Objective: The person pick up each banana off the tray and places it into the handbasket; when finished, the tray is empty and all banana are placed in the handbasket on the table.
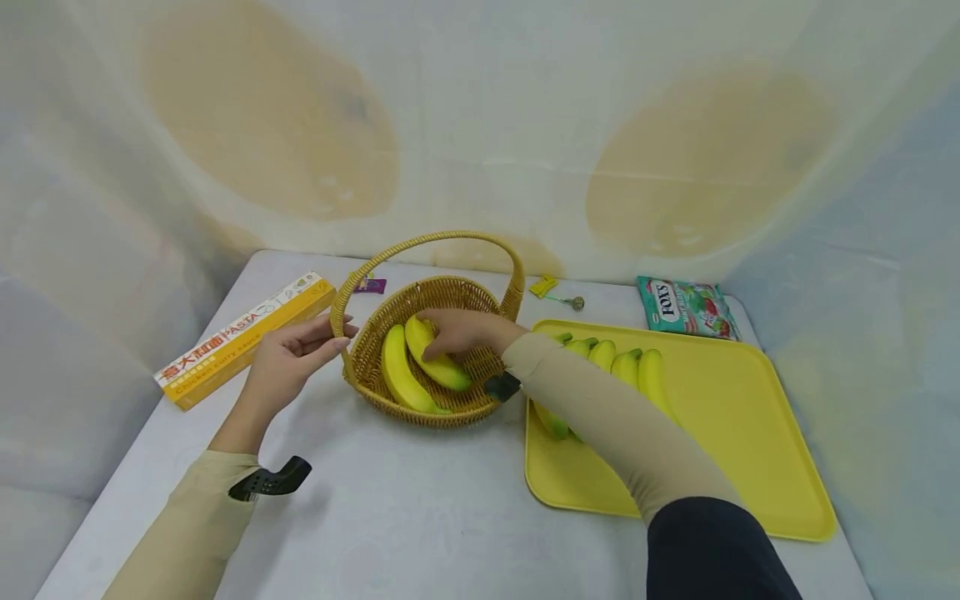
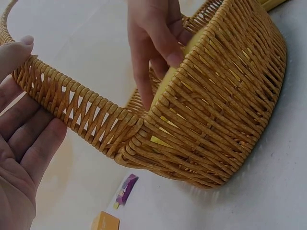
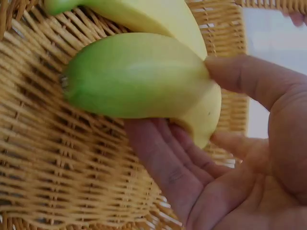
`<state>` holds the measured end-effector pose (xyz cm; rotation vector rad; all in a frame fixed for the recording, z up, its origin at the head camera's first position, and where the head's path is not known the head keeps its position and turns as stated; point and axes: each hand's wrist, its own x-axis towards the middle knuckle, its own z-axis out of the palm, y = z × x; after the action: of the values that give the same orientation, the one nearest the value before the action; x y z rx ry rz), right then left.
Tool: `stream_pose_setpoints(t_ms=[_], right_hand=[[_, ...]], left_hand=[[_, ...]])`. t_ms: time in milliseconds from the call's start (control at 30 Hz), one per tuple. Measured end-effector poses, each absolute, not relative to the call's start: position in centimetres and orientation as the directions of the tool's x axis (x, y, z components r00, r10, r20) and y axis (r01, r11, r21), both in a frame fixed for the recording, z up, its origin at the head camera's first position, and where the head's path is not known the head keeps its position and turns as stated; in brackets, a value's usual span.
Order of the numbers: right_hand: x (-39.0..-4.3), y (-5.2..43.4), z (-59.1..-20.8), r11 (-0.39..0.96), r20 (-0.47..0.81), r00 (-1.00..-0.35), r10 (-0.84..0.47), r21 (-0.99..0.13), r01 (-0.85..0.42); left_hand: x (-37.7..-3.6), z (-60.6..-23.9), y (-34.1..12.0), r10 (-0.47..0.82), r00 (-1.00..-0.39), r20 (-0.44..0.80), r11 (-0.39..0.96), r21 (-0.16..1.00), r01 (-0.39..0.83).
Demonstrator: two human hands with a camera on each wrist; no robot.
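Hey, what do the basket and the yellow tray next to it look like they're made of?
The basket looks like woven wicker or rattan, perhaps synthetic: tan strands wound round ribs, slightly glossy in the left wrist view. The yellow tray looks like moulded plastic: uniform colour, smooth matte surface, rounded raised rim.

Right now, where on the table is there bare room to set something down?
The near table in front of the basket is bare, between the left hand and the yellow tray. The tray's right half is bare too. Its left side is crowded with bananas. The basket holds two bananas and the right hand.
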<state>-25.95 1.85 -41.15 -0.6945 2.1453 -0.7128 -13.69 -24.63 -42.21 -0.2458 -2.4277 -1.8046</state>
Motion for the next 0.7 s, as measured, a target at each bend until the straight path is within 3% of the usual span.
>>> stream_pose_setpoints(t_ms=[233, 700], right_hand=[[-25.2, 0.6, -42.0, 0.738, -0.523, -0.583, -0.622, -0.64, -0.213], [-25.0, 0.8, -42.0, 0.741, -0.496, -0.567, -0.658, -0.563, -0.367]], left_hand=[[-13.6, -42.3, -24.6, 0.058, -0.983, 0.174, 0.304, 0.935, 0.184], [-13.7, -42.3, -24.7, 0.06, -0.982, 0.179, 0.314, 0.93, 0.189]])
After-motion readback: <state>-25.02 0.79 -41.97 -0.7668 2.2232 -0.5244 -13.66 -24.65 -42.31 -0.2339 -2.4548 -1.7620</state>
